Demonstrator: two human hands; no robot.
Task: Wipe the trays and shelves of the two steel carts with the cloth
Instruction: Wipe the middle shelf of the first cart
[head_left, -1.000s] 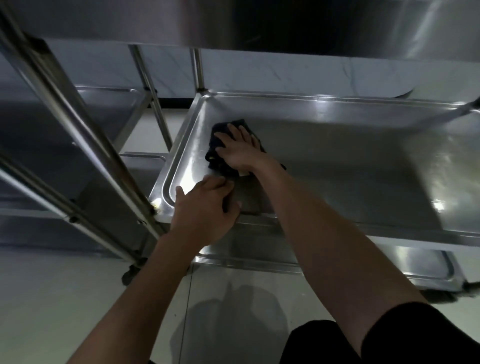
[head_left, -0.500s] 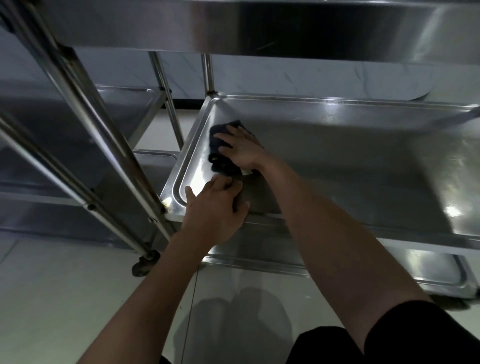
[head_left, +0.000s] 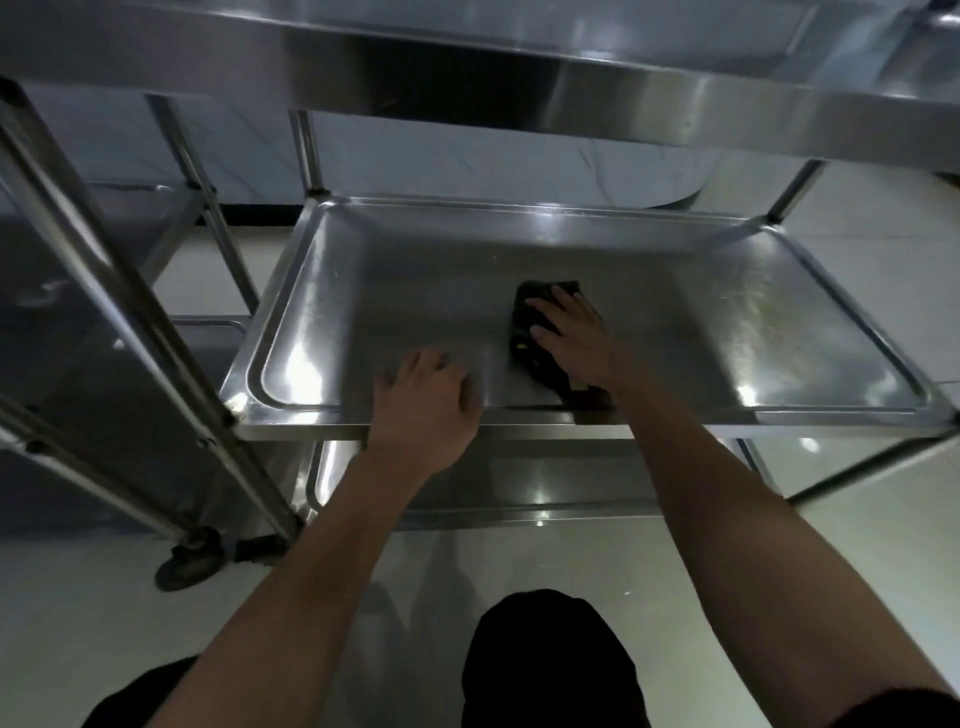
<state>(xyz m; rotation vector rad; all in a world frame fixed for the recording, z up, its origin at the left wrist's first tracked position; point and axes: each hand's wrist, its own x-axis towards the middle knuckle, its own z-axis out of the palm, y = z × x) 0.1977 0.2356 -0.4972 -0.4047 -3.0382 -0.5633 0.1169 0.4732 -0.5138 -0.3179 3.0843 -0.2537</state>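
Your left hand (head_left: 423, 402) rests on the front rim of the steel cart's middle tray (head_left: 649, 249), fingers loosely spread and holding nothing. To its right, your right hand (head_left: 571, 338) presses flat, fingers straight, on the dark cloth (head_left: 524, 332), which lies on the tray floor near its front centre. A second steel cart (head_left: 67, 312) stands at far left, just beside the first.

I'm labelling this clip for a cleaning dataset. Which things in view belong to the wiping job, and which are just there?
Part of the job:
- dark cloth under the right hand
- middle tray
- left hand on the tray's front edge
- lower tray
- second cart

Just there:
- caster wheel
- floor
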